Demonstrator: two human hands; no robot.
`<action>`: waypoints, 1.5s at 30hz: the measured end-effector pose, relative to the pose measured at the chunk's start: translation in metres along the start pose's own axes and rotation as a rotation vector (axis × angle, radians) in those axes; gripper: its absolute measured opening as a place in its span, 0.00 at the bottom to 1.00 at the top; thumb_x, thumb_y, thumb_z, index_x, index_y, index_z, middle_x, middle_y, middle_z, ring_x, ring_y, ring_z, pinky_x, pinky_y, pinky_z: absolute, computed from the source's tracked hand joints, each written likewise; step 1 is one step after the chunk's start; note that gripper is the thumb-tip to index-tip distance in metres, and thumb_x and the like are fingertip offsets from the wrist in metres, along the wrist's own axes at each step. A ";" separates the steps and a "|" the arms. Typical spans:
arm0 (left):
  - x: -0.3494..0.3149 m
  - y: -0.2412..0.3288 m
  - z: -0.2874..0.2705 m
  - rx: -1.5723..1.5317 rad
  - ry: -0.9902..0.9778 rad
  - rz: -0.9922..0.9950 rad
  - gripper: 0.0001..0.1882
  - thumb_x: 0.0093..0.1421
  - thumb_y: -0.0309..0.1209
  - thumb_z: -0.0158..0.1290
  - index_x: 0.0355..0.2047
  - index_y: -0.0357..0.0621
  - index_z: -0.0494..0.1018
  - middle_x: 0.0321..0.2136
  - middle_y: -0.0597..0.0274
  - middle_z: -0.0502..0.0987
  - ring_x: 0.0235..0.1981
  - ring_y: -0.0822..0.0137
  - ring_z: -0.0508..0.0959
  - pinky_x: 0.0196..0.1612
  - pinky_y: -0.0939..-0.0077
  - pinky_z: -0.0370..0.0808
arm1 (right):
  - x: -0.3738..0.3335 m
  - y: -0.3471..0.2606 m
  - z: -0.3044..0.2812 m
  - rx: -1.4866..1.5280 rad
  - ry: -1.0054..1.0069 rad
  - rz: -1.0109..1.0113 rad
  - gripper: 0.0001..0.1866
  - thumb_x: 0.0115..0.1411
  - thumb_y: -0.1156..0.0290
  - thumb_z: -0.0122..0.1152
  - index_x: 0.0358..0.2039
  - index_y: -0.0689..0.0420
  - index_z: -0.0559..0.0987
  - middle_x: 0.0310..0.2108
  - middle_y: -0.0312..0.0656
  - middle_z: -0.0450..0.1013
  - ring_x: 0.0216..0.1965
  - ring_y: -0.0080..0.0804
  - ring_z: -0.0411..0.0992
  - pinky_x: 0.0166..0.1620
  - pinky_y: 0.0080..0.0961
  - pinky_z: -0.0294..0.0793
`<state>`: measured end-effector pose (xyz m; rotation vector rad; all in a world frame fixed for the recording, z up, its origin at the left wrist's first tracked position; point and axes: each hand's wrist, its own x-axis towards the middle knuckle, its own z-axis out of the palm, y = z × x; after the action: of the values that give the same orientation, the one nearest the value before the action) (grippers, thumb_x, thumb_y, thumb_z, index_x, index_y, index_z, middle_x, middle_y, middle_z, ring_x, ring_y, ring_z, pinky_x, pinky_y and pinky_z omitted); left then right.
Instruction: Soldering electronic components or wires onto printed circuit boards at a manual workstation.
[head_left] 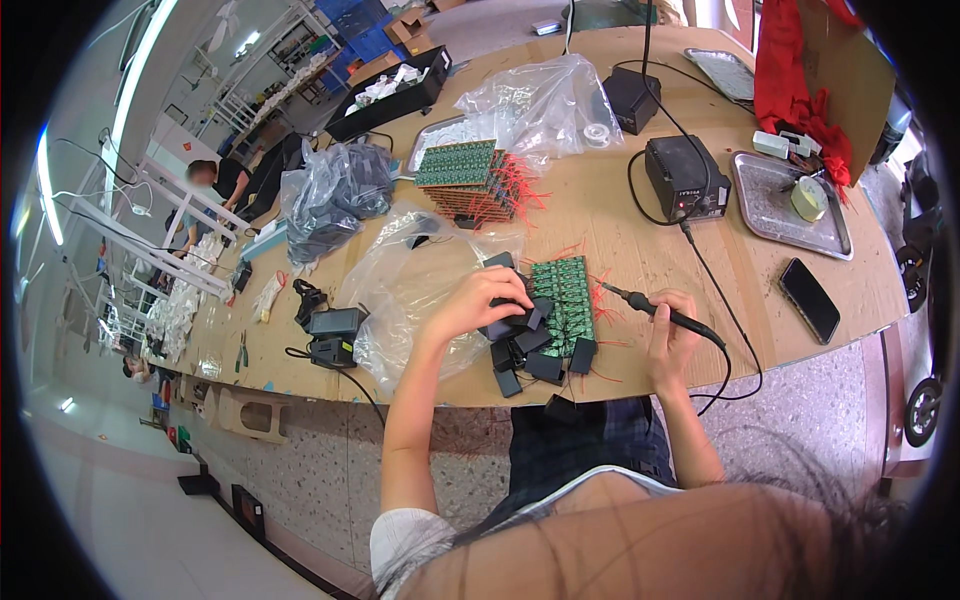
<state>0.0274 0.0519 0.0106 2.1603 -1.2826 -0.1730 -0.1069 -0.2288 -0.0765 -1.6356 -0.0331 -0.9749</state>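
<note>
My left hand (483,302) is closed, fingertips bent down around a small black box in a loose heap of black boxes (545,367). Beside that heap lies a green circuit board panel (563,290), with thin red wires sticking out at its edges. Several black boxes rest against the panel's lower left part. In my right hand (672,340) is a soldering iron (692,323), gripped like a pen. Its tip points left, just off the panel's right edge near the red wires. What lies under my left fingers is partly hidden.
Beyond the panel stands a stack of green boards (457,165) with red wires. Clear plastic bags (405,262) lie left of my work. To the right are a black soldering station (686,177), a metal tray (793,232) and a phone (809,300). The iron's cord (722,275) loops nearby.
</note>
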 end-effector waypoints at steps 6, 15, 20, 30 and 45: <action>0.013 -0.009 0.004 0.015 -0.052 0.059 0.06 0.54 0.24 0.62 0.33 0.42 0.81 0.35 0.64 0.80 0.40 0.62 0.78 0.45 0.69 0.75 | -0.002 0.001 0.001 0.026 0.005 0.016 0.07 0.71 0.73 0.49 0.39 0.62 0.74 0.39 0.42 0.70 0.32 0.23 0.66 0.36 0.20 0.68; 0.013 -0.025 0.005 -0.060 -0.100 0.092 0.04 0.53 0.23 0.62 0.31 0.43 0.81 0.35 0.66 0.82 0.43 0.62 0.76 0.49 0.67 0.73 | -0.002 -0.002 0.000 0.074 0.002 0.105 0.05 0.68 0.76 0.52 0.38 0.64 0.75 0.40 0.45 0.70 0.40 0.31 0.69 0.43 0.25 0.71; 0.021 -0.020 0.004 -0.167 -0.022 0.001 0.02 0.54 0.24 0.62 0.29 0.42 0.80 0.32 0.64 0.81 0.41 0.64 0.77 0.48 0.70 0.72 | -0.002 -0.004 -0.001 0.073 0.003 0.120 0.05 0.68 0.76 0.52 0.37 0.64 0.75 0.40 0.45 0.70 0.40 0.31 0.70 0.43 0.26 0.71; 0.053 0.007 0.057 -0.047 0.173 -0.356 0.04 0.50 0.28 0.65 0.27 0.44 0.81 0.19 0.64 0.81 0.25 0.67 0.81 0.35 0.72 0.76 | -0.002 -0.002 0.004 -0.038 -0.121 0.115 0.06 0.69 0.74 0.51 0.39 0.63 0.75 0.40 0.41 0.69 0.34 0.23 0.67 0.38 0.20 0.68; 0.051 0.006 0.075 0.138 0.257 -0.242 0.04 0.50 0.28 0.64 0.25 0.45 0.79 0.22 0.65 0.79 0.27 0.66 0.78 0.33 0.69 0.73 | 0.003 -0.011 0.009 -0.063 -0.157 0.064 0.05 0.69 0.75 0.53 0.39 0.63 0.75 0.39 0.44 0.71 0.41 0.31 0.71 0.44 0.25 0.72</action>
<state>0.0193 -0.0249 -0.0366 2.3624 -0.9109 0.0963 -0.1056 -0.2194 -0.0662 -1.7578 -0.0569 -0.8049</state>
